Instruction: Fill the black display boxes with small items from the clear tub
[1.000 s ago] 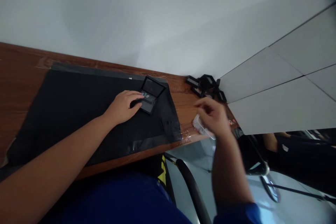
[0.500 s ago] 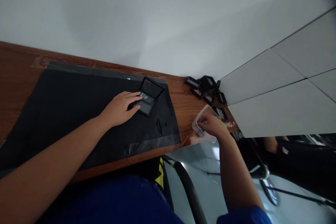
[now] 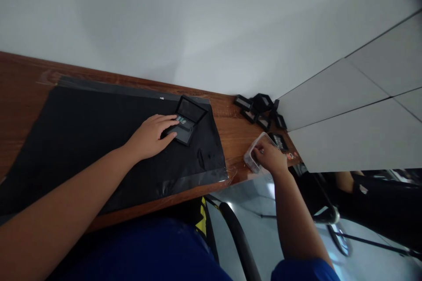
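Observation:
A small black case (image 3: 185, 128) lies on the black mat (image 3: 112, 118) with its lid raised; small pale greenish pieces show in its upper compartment. My left hand (image 3: 152, 136) rests at the case's left side, fingers spread and fingertips over its edge. Further right, my right hand (image 3: 269, 156) reaches into a clear plastic box (image 3: 251, 162) near the table's front edge. Its thumb and fingers are pressed together, and whatever they hold is too small to make out.
Several black cases (image 3: 263, 102) are heaped by the wall at the right end of the wooden table (image 3: 227, 127). Another dark case (image 3: 278, 141) and small reddish round items (image 3: 291, 156) lie behind my right hand. A chair armrest (image 3: 239, 239) is below; another person's arm shows at right.
The plastic box stands slightly further right and less tilted. My right hand has shifted a little within it, its fingers drawn together. My left hand and the open case are unchanged.

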